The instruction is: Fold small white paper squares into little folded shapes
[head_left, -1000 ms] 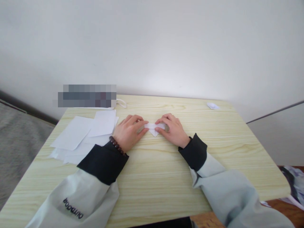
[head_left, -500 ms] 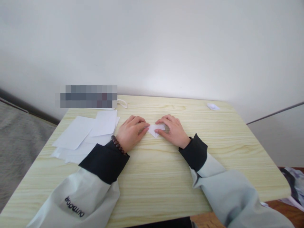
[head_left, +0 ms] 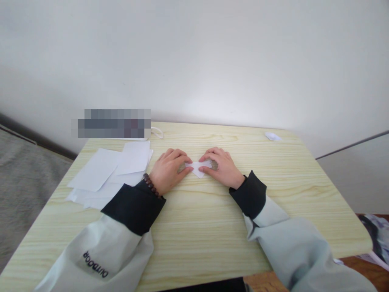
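1. Nearest, the left sleeve (head_left: 100, 259), lettered "OUTDOOR", and the right sleeve (head_left: 299, 239) reach forward over the wood-grained tabletop (head_left: 206, 235); both are pale grey with black cuffs.
2. The left hand (head_left: 167, 170), a dark beaded bracelet (head_left: 150, 185) at its wrist, holds the left end of the folded paper (head_left: 197, 169) in a narrow pinch, thumb on the near side and fingertips on the far side.
3. The right hand (head_left: 223, 167) pinches the right end in the same way.
4. The folded paper is at the middle of the tabletop, between the 2 hands. Its long axis runs left to right, and a triangular tip at its middle points back toward the person.
5. Against 1.0 s ago, when a straight band crossed above a smaller tip, more of the pointed face shows now. At 0.5 s ago the left end was hidden at the left fingertips; now it shows between thumb and finger.
6. Left of the left hand, loose white sheets (head_left: 94, 170) overlap.
7. Farther off, a small white paper piece (head_left: 272, 136) lies at the right; at the left are a pixelated object (head_left: 114, 124) and a white loop (head_left: 158, 132).
8. Behind stands a pale wall (head_left: 212, 61).
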The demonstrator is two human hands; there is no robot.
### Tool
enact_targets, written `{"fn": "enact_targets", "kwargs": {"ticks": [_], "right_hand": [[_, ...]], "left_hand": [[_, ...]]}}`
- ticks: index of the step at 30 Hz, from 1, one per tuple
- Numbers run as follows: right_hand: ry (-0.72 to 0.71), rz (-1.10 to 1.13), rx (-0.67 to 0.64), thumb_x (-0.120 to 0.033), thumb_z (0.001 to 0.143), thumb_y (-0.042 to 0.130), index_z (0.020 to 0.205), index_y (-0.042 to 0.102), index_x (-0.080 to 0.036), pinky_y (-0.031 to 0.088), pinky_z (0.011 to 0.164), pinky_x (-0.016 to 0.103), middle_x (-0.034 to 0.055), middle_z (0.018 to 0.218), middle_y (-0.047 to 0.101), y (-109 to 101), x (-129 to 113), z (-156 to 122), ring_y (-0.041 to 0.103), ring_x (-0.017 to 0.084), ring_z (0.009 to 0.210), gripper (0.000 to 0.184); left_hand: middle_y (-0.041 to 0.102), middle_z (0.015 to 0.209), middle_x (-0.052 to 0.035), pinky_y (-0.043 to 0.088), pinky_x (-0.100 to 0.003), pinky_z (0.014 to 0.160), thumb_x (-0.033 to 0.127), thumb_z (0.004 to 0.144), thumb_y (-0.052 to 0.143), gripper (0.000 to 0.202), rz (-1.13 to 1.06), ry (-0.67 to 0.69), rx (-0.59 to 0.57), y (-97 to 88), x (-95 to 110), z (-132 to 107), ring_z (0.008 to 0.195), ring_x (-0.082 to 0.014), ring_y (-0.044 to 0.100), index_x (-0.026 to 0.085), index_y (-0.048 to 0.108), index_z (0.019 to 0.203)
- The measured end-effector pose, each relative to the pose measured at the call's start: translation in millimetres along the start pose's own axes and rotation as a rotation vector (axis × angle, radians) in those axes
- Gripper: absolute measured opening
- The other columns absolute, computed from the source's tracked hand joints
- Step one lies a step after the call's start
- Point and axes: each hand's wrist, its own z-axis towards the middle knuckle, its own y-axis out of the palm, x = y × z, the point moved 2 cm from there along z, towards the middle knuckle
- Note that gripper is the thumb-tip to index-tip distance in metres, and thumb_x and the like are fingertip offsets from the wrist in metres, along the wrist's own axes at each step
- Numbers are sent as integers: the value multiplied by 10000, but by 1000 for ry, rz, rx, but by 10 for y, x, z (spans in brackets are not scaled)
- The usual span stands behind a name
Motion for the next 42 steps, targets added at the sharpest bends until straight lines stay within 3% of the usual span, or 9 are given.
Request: {"fn": "enact_targets", "kwargs": {"ticks": [9,14,21,27,31,35,42], "right_hand": [[-75,17,-19,-377,821,621,926,629,-226,333,885,375,26,1045,624,-18,-9,-6,518,205,979,185],[-123,54,-7,-365,822,619,965,607,-218,368,852,351,28,971,649,-7,0,-11,527,195,919,205],[-155,123,17,-315,816,631,1022,582,-219,385,848,348,24,896,660,-9,-25,-18,542,196,903,233],[-186,125,10,-355,801,644,965,593,-202,404,813,334,39,897,630,0,-36,-14,562,188,882,229],[-194,109,31,-331,818,611,953,602,-188,413,815,335,55,938,638,-3,-55,-14,556,190,892,197],[-188,88,30,-302,858,547,895,625,-190,414,756,327,44,849,671,1,-61,-15,567,175,783,141],[-154,151,52,-346,862,553,843,650,-197,429,701,301,26,792,674,2,-34,-13,579,149,706,179]], "left_hand": [[638,966,-42,448,-356,852,296,868,533,147,-88,71,-17,-3,34,9,931,-200,539,186,611,925],[646,930,-42,458,-355,802,261,860,533,134,-103,42,-55,-17,55,14,886,-203,545,175,582,951],[627,917,-56,453,-355,801,264,859,530,230,-81,60,-52,-13,62,12,884,-208,541,170,588,1060],[614,878,-55,442,-321,779,257,890,472,188,-67,126,-56,-27,75,12,846,-188,536,192,648,879],[630,808,-38,448,-289,716,265,904,450,189,-91,29,27,-17,48,4,779,-169,562,176,616,887],[629,789,-34,456,-270,646,305,902,448,205,-117,-71,41,0,31,-7,721,-159,581,172,604,908],[662,835,-40,471,-282,710,332,895,481,215,-145,28,32,-18,56,-4,785,-164,598,169,619,917]]}}
